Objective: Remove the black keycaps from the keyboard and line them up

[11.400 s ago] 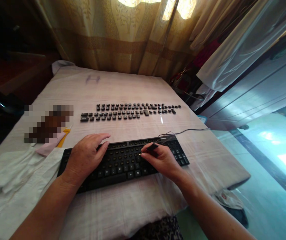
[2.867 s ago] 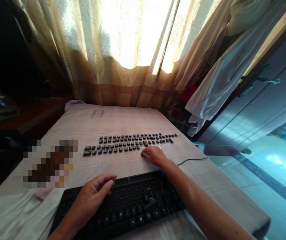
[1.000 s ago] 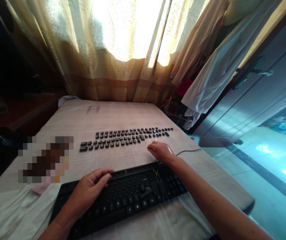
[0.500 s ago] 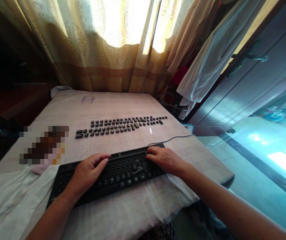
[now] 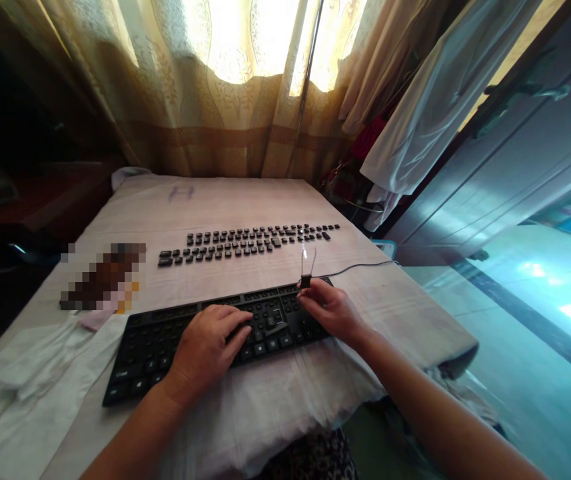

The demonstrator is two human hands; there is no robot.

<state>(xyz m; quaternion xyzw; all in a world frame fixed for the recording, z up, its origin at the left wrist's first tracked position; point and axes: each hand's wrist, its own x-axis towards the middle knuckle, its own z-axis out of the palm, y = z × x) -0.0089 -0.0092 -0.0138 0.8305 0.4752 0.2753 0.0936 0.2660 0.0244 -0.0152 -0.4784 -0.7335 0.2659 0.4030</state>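
A black keyboard lies slantwise on the cloth-covered table, several of its key positions bare of caps. My left hand rests over its middle, thumb and forefinger apart and nothing visible between them. Above the keyboard's right part, my right hand is closed in a pinch on a wire keycap puller. The puller's two thin wires stick upward from a small black block at the fingertips; whether that block is its handle or a keycap is unclear. Beyond the keyboard, loose black keycaps lie in rows.
A thin cable runs from the keyboard toward the table's right edge. White cloth lies crumpled at the left, near a pixelated object. Curtains hang behind the table; hanging clothes and a door are at the right.
My left hand has slid right, from the keyboard's upper edge onto its middle. My right hand has turned, and the puller's wires now show pointing up. The camera view has shifted slightly.
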